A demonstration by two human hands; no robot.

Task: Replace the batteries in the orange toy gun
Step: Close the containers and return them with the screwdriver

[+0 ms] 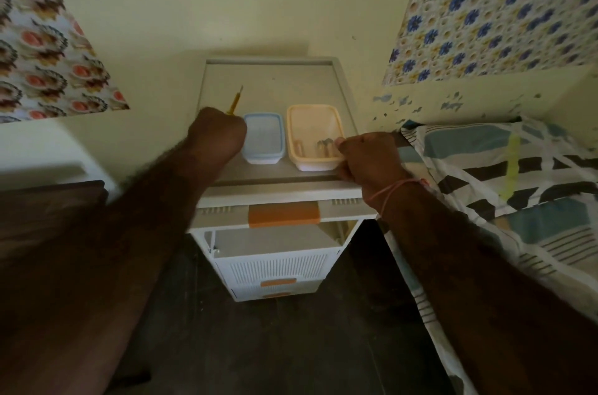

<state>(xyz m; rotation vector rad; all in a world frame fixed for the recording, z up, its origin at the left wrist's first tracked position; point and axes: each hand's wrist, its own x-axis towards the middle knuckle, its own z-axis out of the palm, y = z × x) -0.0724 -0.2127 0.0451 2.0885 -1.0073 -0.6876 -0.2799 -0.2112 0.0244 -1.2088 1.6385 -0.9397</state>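
Note:
My left hand point(216, 132) is curled round a yellow-handled screwdriver point(235, 102) whose tip points up and away, above the left side of a white drawer cabinet's top point(275, 84). An orange-rimmed plastic box point(313, 135) stands on that top and holds several batteries point(324, 146). My right hand point(369, 161) grips that box at its near right corner. Left of it sits a blue-rimmed box point(263, 142) with its lid on. The orange toy gun is not in view.
The cabinet has orange-handled drawers point(284, 215) below its top, and the upper one is pulled out slightly. A bed with a patterned cover point(517, 187) lies to the right. A dark surface point(48, 210) is at the left, dark floor point(275, 346) below.

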